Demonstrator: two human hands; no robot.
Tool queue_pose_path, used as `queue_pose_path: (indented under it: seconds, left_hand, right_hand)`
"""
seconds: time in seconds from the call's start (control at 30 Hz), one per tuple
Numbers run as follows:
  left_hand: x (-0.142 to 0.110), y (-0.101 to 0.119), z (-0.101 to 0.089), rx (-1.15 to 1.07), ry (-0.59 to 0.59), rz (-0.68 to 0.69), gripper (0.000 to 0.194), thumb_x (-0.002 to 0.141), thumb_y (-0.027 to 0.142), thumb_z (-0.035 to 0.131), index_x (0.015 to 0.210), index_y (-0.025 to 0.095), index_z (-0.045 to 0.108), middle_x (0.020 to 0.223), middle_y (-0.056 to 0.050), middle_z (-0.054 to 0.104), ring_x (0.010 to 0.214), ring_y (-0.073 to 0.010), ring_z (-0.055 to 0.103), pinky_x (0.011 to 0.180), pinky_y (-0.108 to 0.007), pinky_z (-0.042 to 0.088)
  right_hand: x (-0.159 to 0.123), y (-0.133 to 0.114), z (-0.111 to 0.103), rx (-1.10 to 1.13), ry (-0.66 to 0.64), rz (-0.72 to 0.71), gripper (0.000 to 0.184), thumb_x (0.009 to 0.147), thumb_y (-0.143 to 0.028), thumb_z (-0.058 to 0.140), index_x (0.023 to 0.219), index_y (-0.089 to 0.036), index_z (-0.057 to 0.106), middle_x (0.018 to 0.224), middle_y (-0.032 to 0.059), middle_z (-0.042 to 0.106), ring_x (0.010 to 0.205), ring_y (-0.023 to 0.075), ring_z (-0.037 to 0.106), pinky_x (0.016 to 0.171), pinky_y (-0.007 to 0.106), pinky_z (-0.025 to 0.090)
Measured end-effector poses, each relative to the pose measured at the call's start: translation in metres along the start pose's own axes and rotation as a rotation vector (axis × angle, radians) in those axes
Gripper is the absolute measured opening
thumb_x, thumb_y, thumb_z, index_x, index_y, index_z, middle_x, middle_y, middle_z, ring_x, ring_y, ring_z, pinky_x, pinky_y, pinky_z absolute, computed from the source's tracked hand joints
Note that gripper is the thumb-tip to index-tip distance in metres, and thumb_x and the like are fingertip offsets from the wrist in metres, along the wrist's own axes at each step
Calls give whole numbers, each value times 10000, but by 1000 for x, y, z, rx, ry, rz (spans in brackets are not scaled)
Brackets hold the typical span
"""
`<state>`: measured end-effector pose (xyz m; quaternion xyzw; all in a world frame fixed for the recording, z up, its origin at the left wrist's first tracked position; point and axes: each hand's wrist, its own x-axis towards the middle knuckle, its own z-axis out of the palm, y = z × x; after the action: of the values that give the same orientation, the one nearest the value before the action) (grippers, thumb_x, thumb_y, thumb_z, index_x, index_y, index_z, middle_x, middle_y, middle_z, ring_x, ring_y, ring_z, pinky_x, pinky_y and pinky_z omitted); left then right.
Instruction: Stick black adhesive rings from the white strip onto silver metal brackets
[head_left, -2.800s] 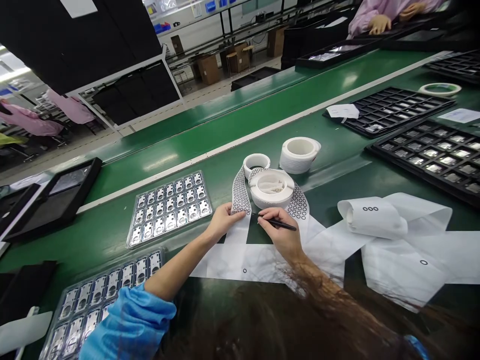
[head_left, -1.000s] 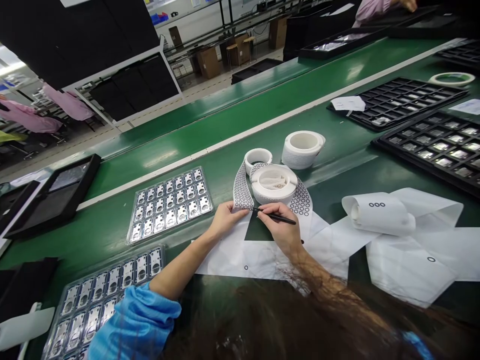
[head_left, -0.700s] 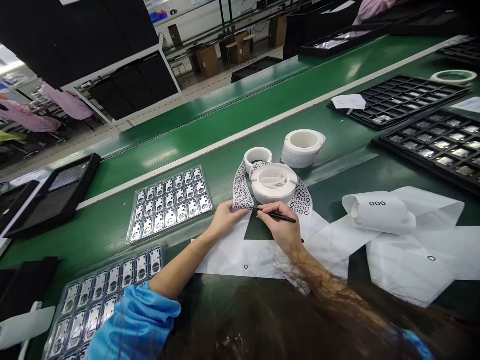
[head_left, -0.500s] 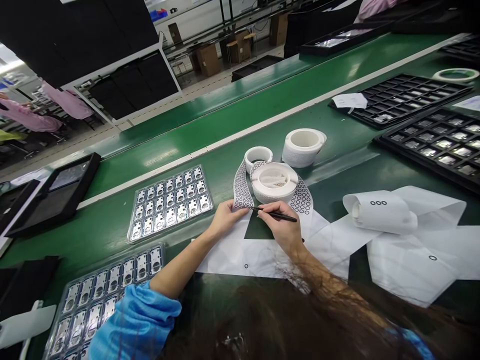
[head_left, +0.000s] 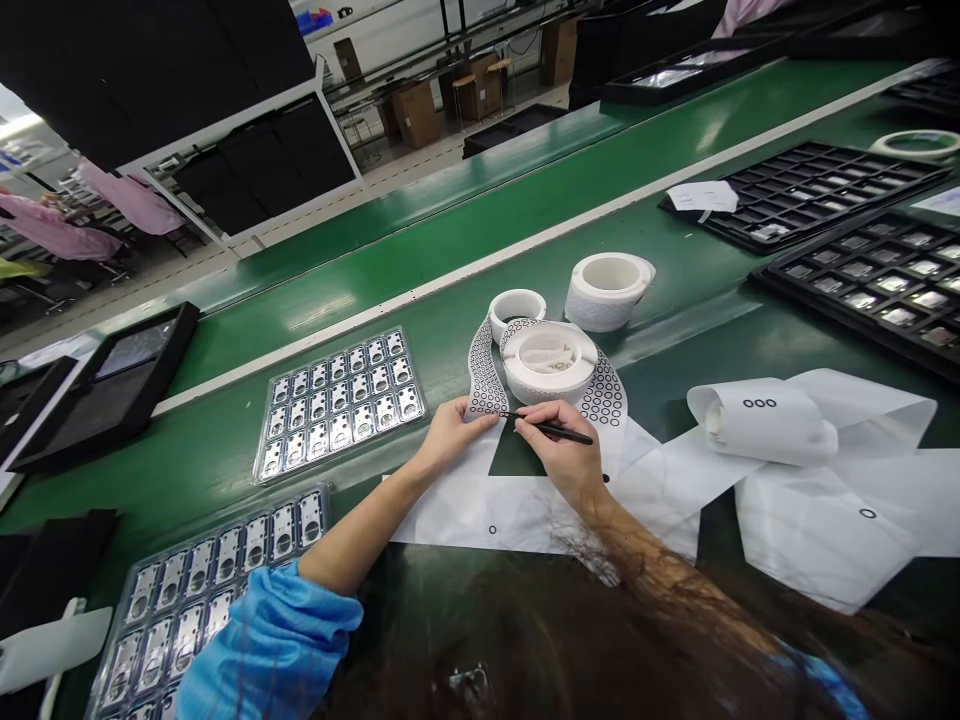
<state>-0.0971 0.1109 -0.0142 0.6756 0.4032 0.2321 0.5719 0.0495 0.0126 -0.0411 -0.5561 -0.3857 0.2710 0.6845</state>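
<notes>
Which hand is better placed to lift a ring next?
Probably the right hand: it holds the black tool with its tip at the ringed strip, which the left hand grips.

We have a smooth bench (head_left: 444, 345) with a soft gloss. Our printed strip (head_left: 484, 377) and white liner (head_left: 450, 512) look like smooth paper. The black tool (head_left: 568, 434) looks smooth. At left, metal plates (head_left: 363, 424) shine in a glossy, clear plastic tray (head_left: 421, 406); at right, the nearer gridded tray (head_left: 832, 313) looks like matt plastic. Our blue sleeve (head_left: 274, 628) is shiny, creased cloth.
</notes>
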Motion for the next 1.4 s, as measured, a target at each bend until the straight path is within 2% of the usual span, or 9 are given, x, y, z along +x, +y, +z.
queue_pose_path:
  seconds: [0.2,0.43,1.07,1.4]
  left_hand:
    - [-1,1,-2,45,-37,7,400,751,500,777,864,117,751,867,-69,754,780,-218,662,703,-286,489]
    - [1,-1,-2,44,-69,42,413,767,518,762,883,121,765,909,-82,770,831,-240,680,774,-311,512]
    - [2,-4,-1,26,-63,45,392,774,492,760,913,126,774,943,-82,779,852,-247,691,799,-324,525]
    - [4,-7,-1,18,-58,44,380,764,489,766,889,129,772,916,-75,776,817,-228,687,763,-307,526]
  right_hand:
    - [0,-2,0,-9,18,-10,126,774,-290,735,743,-216,638,862,42,717,865,224,680,819,380,544]
    - [-1,-4,-2,-21,15,-13,125,773,-287,728,730,-215,635,853,43,711,848,219,672,805,375,539]
    - [-1,-2,-1,-11,4,-11,121,774,-289,727,737,-221,634,845,38,716,848,224,690,791,372,565]
    - [-2,-3,0,-31,-18,-71,109,786,-260,713,732,-224,626,824,29,699,836,214,682,797,367,561]
